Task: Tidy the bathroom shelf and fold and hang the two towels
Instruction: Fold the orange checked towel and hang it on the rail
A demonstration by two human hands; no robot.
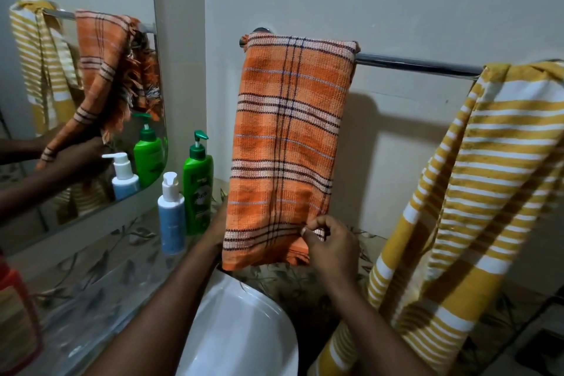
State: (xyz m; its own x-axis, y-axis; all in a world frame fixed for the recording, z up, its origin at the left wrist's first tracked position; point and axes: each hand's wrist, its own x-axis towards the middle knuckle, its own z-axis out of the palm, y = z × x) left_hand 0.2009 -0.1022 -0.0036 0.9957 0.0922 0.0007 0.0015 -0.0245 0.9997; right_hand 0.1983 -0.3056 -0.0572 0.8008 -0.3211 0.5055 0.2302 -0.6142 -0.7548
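With our right hand [331, 249] we pinch the lower right corner of the orange towel [287, 146] hanging folded over the rail's [418, 65] left end, our left hand [217, 226] sits behind its lower left edge, where we cannot tell its grip, and the yellow towel [488, 177] drapes loosely at the right end.

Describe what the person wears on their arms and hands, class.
Both forearms are bare; no sleeve shows. The right hand has no glove, ring or watch visible, and its nails look short and plain. The left hand is mostly hidden behind the orange towel, so rings there cannot be checked.
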